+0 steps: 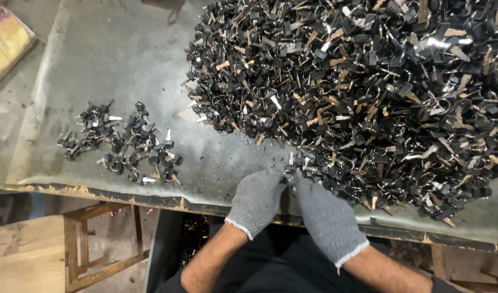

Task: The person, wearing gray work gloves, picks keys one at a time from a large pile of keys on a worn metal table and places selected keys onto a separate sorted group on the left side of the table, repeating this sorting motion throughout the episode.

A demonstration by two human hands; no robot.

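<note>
Left hand (256, 199): grey knit glove, bare forearm; comes in from 6 o'clock, fingertips drawn together at the near edge of the big heap, pinching the same small key set as the other hand.
Right hand (326, 217): grey knit glove, bare forearm; comes in from 5 o'clock, fingertips closed and meeting the left hand's at the key set.
Key set (290, 167): small black-headed keys with a pale metal blade standing up; held between both sets of fingertips, at 6 o'clock of the large heap and touching its fringe. How many keys it counts cannot be told.
Large heap (379, 92): black-headed keys on metal rings, with brass-coloured and silver blades, piled thick; fills the table from 12 to 4 o'clock of the hands and runs out of view at top and right.
Small pile (130, 144): the same kind of keys, spread loosely in one layer; at 9 to 10 o'clock of the hands, well apart from the large heap.
Table (113, 59): grey, worn sheet surface, dusty, with a chipped near edge.
Wooden stool (70, 249): below the table edge, at 8 o'clock of the hands.
Yellowish board (5, 40): at the far corner, 10 o'clock, partly cut off.
</note>
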